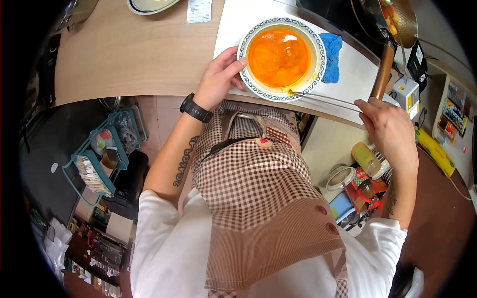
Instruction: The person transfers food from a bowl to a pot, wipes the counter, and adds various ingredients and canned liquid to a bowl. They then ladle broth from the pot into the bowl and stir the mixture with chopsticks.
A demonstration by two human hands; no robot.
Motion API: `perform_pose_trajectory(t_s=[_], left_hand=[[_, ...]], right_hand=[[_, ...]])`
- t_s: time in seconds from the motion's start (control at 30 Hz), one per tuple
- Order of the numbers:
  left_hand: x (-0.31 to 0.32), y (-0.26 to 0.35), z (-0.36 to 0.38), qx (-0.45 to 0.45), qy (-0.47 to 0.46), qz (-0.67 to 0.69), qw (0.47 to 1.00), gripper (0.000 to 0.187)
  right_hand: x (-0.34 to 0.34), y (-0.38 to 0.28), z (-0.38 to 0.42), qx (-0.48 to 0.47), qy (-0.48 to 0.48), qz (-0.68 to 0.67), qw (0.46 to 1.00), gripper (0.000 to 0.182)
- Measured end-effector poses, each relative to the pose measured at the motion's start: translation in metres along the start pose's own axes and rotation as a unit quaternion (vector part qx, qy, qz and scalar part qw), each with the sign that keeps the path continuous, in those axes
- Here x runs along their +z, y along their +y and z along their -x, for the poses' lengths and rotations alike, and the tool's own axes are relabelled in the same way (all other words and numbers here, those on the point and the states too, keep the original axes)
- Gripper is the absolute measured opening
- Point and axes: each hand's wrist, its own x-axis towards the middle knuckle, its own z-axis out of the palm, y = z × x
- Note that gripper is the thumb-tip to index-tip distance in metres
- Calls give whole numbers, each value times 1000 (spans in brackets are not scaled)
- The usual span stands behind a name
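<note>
A white bowl (322,57) with a blue patterned rim stands on the white board near the counter's front edge. Inside it lies an orange-yellow liquid (278,57) that looks like beaten egg. My left hand (223,72) grips the bowl's left side, thumb over the rim and fingers around the outside. Thin metal chopsticks (328,101) run from my right hand (390,126), which is closed around their far end. Their tips rest at the bowl's lower rim, with a bit of yellow on them.
A blue cloth (332,57) lies right of the bowl. At the upper right, a pan with a wooden handle (384,69) sits near my right hand. A receipt (199,11) and a plate (151,6) lie at the back. Below is an open drawer with jars (365,158).
</note>
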Motion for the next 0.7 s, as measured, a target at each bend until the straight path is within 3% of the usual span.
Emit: perform_pose_trajectory(t_s=[0.07,0.17,0.47,0.6,0.7], left_hand=[[1,0,-1,0,2,-1,1000,48],[0,-2,-2,-1,2,-3,1000,48],[2,0,2,1,8,-1,1000,48],[1,0,1,1,6,-2,1000,48],[-5,-4,-2,4,-5,1,1000,49]], right_hand=[[4,0,-8,3,4,5,1000,16],[16,8,-24,11,93,26,995,20],[-2,-5,-1,-6,-2,21,1000,17],[2,-5,-1,-4,37,45,998,17],[-2,-7,1,-3,16,16,1000,16]])
